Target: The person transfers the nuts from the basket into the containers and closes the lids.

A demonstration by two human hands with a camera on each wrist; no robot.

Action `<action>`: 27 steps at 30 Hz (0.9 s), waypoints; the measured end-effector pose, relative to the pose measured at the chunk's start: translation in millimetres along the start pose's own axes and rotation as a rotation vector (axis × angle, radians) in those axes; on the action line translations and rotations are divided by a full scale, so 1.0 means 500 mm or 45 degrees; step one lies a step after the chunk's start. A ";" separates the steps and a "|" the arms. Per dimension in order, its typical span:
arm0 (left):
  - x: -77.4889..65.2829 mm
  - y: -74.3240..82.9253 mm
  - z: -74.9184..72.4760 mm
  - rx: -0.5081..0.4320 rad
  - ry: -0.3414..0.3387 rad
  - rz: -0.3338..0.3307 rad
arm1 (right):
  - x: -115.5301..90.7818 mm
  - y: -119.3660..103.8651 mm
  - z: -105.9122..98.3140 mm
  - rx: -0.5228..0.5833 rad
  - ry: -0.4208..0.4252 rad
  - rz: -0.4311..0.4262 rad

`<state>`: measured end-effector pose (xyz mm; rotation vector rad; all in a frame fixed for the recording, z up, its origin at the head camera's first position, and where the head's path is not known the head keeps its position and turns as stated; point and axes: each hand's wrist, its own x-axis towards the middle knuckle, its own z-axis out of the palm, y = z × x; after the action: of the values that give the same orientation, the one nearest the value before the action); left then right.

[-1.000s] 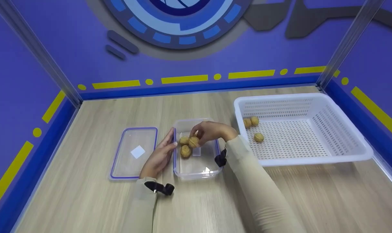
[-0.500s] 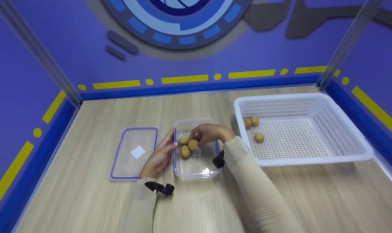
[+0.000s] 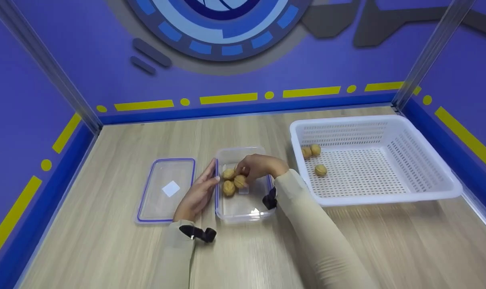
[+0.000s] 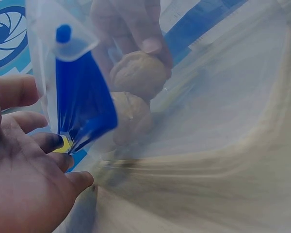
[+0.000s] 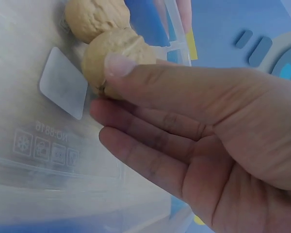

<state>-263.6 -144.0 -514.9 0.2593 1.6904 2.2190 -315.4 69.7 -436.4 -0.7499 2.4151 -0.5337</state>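
A clear plastic food container (image 3: 247, 208) stands mid-table with three walnuts inside, gathered near its left wall. Reaching into it, my right hand (image 3: 260, 165) pinches one walnut (image 5: 117, 58) between thumb and fingers, low by the container's floor. A second walnut (image 5: 97, 19) sits right beside it in the right wrist view. The other walnuts, a front one (image 3: 228, 188) and a back one (image 3: 228, 174), lie to its left. My left hand (image 3: 197, 193) rests with its fingers extended along the container's left wall; in the left wrist view its fingers touch the clear side.
A clear lid (image 3: 154, 200) with a blue seal and a white sticker (image 3: 171, 188) lies flat left of the container. On the right stands a white perforated basket (image 3: 387, 197) with three walnuts (image 3: 320, 170) at its left side. Blue-purple panels wall the table.
My right hand has lowered slightly into the container with the walnut, which now sits a little lower beside the others. The left hand stays where it was.
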 end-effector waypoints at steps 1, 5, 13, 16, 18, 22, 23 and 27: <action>0.000 0.000 0.000 0.002 0.000 -0.002 | 0.000 -0.001 0.000 -0.005 0.000 0.006; 0.001 0.002 0.002 0.016 0.012 -0.011 | 0.000 -0.005 0.002 -0.029 0.000 0.032; 0.002 0.003 0.001 0.041 0.028 -0.027 | 0.000 -0.007 0.003 -0.099 0.003 0.003; 0.002 0.004 0.000 0.047 0.032 -0.025 | 0.000 -0.008 0.006 -0.104 0.004 0.035; 0.002 0.005 0.000 0.049 0.040 -0.024 | 0.001 -0.010 0.008 -0.105 0.003 0.055; 0.000 0.006 -0.001 0.064 0.061 -0.021 | 0.003 -0.013 0.011 -0.105 0.004 0.073; 0.000 0.006 -0.001 0.068 0.065 -0.024 | 0.003 -0.013 0.012 -0.106 0.003 0.071; 0.001 0.005 0.000 0.081 0.064 -0.028 | 0.003 -0.013 0.015 -0.125 -0.006 0.028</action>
<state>-264.7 -144.5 -512.6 0.2008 1.7833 2.1758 -309.5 62.3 -439.3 -0.7631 2.4572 -0.4070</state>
